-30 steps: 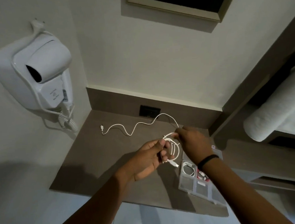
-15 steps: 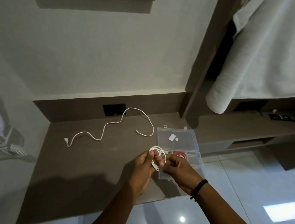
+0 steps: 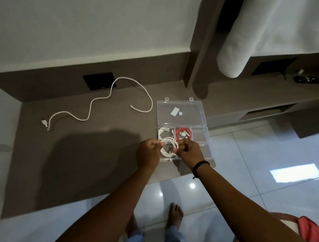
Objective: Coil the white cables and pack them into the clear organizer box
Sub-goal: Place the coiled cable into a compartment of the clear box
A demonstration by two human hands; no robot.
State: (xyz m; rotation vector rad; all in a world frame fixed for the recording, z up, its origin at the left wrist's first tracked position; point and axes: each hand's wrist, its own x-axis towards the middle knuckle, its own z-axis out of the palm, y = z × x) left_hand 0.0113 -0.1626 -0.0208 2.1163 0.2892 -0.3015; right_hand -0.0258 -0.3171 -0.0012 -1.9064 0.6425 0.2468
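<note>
Head view: the likeliest slip, as I judge it, is the coiled white cable [image 3: 168, 146] springing open as it is let go. Nothing ties its loops, so once the pinches loosen, the turns could fan out over the compartment walls of the clear organizer box [image 3: 203, 136] and stop the lid [image 3: 180, 110] from closing. A second risk is dropping it astride a divider, or onto the white coil [image 3: 166, 132] already packed in the upper-left compartment. The red cable [image 3: 184, 133] fills the cell just right of that one.

The left hand [image 3: 148, 153] is curled, fingertips pinching the coil's left edge; the right hand [image 3: 189, 150], a dark band at its wrist, pinches the right edge, so both hands grasp the same coil. The coil sits in the middle of the frame, over the box's lower-left part. Whether it already touches the box floor I cannot tell. Both forearms reach up from the bottom of the frame and converge on the box.

One loose white cable [image 3: 112, 94] lies uncoiled on the tabletop [image 3: 80, 146], upper left of the box, well apart from the hands.
</note>
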